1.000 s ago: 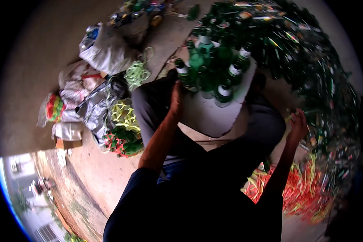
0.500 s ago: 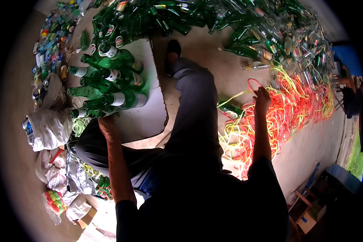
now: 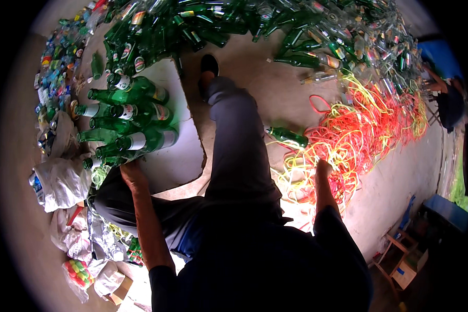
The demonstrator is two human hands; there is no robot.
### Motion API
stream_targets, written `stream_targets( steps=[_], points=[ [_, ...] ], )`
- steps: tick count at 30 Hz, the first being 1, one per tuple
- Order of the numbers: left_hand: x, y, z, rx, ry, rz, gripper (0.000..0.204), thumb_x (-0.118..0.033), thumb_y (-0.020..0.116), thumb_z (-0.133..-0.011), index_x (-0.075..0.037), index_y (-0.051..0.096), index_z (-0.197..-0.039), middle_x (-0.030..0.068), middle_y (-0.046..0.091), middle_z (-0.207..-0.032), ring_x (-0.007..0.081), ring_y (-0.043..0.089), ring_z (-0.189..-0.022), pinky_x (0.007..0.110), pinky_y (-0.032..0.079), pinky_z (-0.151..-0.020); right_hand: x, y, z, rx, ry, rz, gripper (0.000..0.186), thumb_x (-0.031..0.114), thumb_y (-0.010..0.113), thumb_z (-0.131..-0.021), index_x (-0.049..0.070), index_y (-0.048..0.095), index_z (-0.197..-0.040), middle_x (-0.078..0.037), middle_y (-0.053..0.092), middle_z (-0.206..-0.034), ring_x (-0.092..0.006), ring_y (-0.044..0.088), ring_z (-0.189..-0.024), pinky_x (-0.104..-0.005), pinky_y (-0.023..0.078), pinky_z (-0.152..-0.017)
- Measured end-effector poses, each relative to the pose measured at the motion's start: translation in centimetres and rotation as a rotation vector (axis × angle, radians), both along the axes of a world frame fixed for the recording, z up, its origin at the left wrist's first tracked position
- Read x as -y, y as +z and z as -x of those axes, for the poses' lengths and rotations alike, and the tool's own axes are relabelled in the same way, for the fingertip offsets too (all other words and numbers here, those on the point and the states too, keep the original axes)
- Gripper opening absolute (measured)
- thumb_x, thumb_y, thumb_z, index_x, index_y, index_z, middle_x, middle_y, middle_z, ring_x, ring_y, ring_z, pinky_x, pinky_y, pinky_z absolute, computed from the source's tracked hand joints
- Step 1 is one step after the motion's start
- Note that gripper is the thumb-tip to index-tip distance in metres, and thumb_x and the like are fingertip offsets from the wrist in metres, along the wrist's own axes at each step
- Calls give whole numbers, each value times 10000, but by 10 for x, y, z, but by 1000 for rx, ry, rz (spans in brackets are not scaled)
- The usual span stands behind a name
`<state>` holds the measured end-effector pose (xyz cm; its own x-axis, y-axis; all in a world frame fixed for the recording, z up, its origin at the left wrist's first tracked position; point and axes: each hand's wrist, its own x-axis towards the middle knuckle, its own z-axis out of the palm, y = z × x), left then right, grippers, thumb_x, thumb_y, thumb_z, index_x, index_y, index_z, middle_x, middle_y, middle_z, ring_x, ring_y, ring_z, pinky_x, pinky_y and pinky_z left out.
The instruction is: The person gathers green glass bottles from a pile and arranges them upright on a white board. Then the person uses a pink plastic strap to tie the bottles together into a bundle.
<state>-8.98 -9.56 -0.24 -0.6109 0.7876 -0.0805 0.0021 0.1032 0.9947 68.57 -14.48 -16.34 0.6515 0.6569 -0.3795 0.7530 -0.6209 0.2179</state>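
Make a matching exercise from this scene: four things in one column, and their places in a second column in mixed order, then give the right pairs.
Things
1. left hand
2. right hand
3. lone green bottle
4. black shoe

Places
A. lying alone on the ground between the outstretched leg and the strap heap
B. at the near edge of the stacked green bottles on the white board
C. at the far end of the outstretched leg
D. on the heap of red and yellow straps

Pairs: 1-B, 2-D, 3-A, 4-C
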Motion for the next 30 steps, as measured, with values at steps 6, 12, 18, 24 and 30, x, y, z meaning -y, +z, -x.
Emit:
stream_targets(
  steps=[6,12,18,24,30],
  points=[
    [-4,0,-10,195,130,-43,408,-275,500,-1019,-11,549,-1325,105,579,-1324,239,578,-1190,398,482,-1031,56,36,-23,-65,-672,-442,433,347,610,-846,-37,743,-997,-232,741,-1007,-370,732,-940,-474,586,-803],
    [-10,15,-11,396,251,-22,394,-316,462,-1024,-46,573,-1288,77,603,-1280,231,594,-1162,383,496,-993,72,74,-45,12,-941,-284,554,445,606,-886,-44,709,-1125,-206,723,-1138,-348,720,-1029,-474,583,-862],
    [-1,10,0,472,221,-9,383,-314,452,-1045,-64,559,-1314,78,614,-1290,221,597,-1173,366,478,-997,71,73,-28,-534,-1060,-266,420,304,625,-920,-28,623,-1176,-208,686,-1107,-335,734,-849,-403,615,-674],
    [18,-3,34,406,85,103,374,-321,489,-1008,-31,587,-1223,70,637,-1198,218,614,-1099,393,512,-918,-11,67,5,-780,-425,4,360,347,679,-928,-4,683,-848,-123,704,-760,-205,661,-546,-373,570,-501],
    [21,49,-3,449,230,103,442,-441,489,-1019,-54,587,-1211,77,619,-1178,244,613,-1079,373,498,-923,-101,93,30,-1171,-669,-154,253,318,728,-910,69,681,-895,-30,631,-685,-114,548,-524,-284,472,-473]
  ],
)
